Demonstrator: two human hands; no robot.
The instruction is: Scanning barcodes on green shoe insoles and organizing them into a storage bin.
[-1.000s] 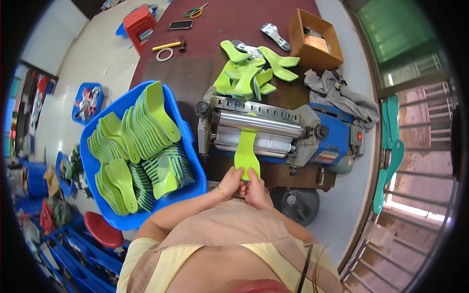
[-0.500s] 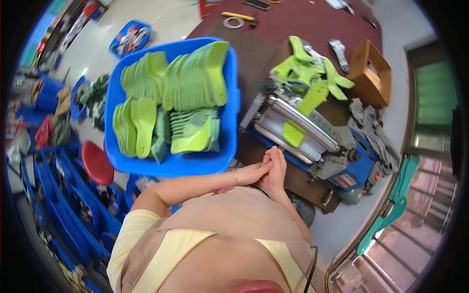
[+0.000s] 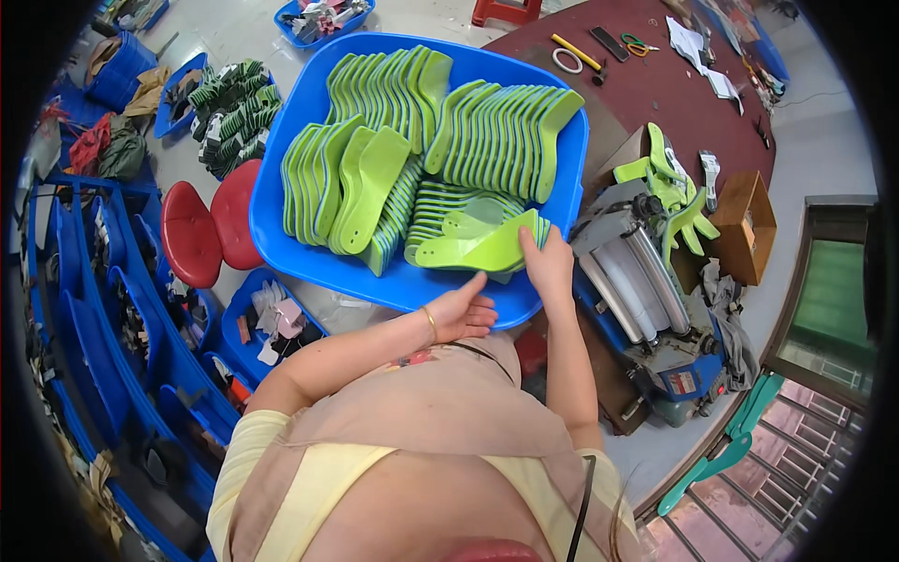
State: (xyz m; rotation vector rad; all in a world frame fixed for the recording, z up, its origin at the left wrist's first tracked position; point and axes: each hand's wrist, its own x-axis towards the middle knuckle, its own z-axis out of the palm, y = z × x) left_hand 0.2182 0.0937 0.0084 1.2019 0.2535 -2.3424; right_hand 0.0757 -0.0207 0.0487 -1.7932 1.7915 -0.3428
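Observation:
A blue plastic tub (image 3: pixel 309 276) holds stacked rows of lime-green insoles (image 3: pixel 375 192). At the tub's near right corner, my right hand (image 3: pixel 551 264) pinches the end of an insole (image 3: pixel 478 251) lying over the front stack, its thumb on the green face. How many pieces it grips I cannot tell. My left hand (image 3: pixel 461 311) is at the tub's near rim, fingers stretched out and holding nothing. Its thumb points up close to that same insole.
Right of the tub stands a blue-and-grey roller machine (image 3: pixel 637 290), loose insoles (image 3: pixel 688 215) behind it. Beyond lie a wooden box (image 3: pixel 747 229), a yellow-handled hammer (image 3: pixel 576 52), a tape roll (image 3: pixel 567 62) and scissors (image 3: pixel 640 45). Red stools (image 3: pixel 190 234) and blue racks (image 3: pixel 103 347) fill the left.
My hands have parted from in front of the roller machine and moved to the tub. The right now grips an insole there. The view has swung left; the lone insole on the rollers no longer shows.

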